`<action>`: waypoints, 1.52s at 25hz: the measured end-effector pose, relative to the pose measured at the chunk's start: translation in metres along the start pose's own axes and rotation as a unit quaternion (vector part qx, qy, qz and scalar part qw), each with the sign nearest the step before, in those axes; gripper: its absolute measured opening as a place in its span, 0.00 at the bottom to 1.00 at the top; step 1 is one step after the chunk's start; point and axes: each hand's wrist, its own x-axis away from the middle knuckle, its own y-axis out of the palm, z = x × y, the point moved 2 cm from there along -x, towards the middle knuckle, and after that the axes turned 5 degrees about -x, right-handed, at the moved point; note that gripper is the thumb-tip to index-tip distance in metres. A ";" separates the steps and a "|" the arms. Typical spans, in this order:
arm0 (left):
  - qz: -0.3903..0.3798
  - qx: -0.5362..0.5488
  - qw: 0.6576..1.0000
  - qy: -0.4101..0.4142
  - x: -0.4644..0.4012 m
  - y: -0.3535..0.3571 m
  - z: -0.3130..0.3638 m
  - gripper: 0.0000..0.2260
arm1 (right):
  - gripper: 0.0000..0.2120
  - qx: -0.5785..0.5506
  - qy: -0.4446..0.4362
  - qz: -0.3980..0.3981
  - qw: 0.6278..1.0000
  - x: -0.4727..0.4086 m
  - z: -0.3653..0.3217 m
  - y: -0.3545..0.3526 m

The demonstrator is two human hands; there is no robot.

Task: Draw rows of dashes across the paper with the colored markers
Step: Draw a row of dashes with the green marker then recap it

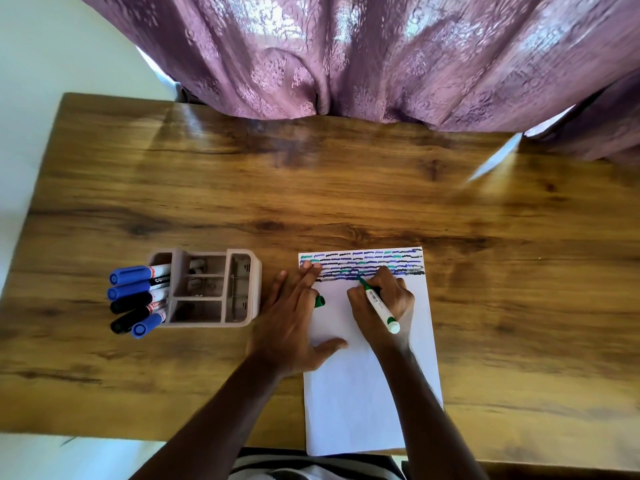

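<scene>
Cap (320, 301) half hidden under left hand (294, 327).

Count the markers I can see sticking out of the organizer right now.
5, all in the organizer's left compartment: blue, blue, black, black, blue. Others may be hidden inside.

The brown wood-grain tabletop (207, 188) has a glossy, smooth finish that throws back window light. At its far edge hangs mauve textured cloth curtain (346, 57) with a slight sheen. The white paper sheet (360, 403) looks matt; the beige plastic marker caddy (207, 289) dull and smooth.
</scene>
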 end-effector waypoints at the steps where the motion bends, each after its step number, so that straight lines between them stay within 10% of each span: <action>1: -0.001 0.002 1.000 0.000 0.000 -0.001 0.001 0.49 | 0.15 0.000 0.002 0.000 1.000 0.000 0.000 0.000; 38: 0.033 0.000 0.999 0.015 0.000 0.002 -0.001 0.46 | 0.05 -0.041 0.006 0.041 0.998 -0.003 0.004 -0.007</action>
